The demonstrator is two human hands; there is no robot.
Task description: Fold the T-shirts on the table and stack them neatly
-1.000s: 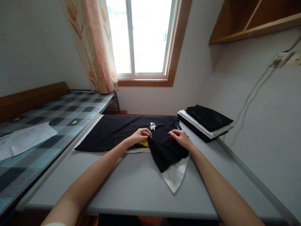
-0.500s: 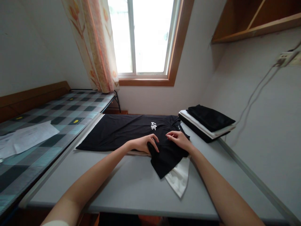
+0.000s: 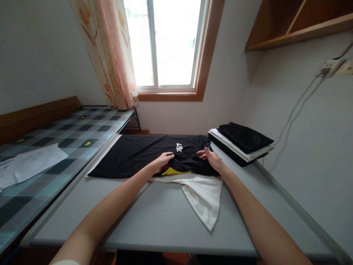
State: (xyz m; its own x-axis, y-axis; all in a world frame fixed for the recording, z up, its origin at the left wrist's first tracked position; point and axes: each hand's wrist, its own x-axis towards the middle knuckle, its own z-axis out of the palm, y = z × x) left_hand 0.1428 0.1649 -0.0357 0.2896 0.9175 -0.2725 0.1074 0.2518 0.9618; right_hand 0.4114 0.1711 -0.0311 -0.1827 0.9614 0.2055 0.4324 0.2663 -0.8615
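Observation:
A black T-shirt (image 3: 138, 151) with white lettering lies across the table, its collar to the right. My left hand (image 3: 163, 162) is closed on the shirt's near edge, thumb and fingers pinching the black cloth. My right hand (image 3: 208, 158) rests at the shirt near the collar, its fingers apart and bent over the fabric. Between the hands a strip of yellow cloth (image 3: 175, 171) shows beneath the black edge. From under the black shirt a white garment's sleeve (image 3: 205, 200) sticks out toward me.
A stack of folded black and white clothes (image 3: 242, 141) stands at the table's right, against the wall. The grey table (image 3: 132, 217) runs up to a bed with a checked cover (image 3: 91, 125) on the left, where papers (image 3: 41, 162) lie. A wooden shelf (image 3: 300, 33) hangs at upper right.
The black sleeve that hung toward me has been folded back onto the shirt, baring more of the white sleeve and some yellow cloth. My left hand has moved slightly left and away from me.

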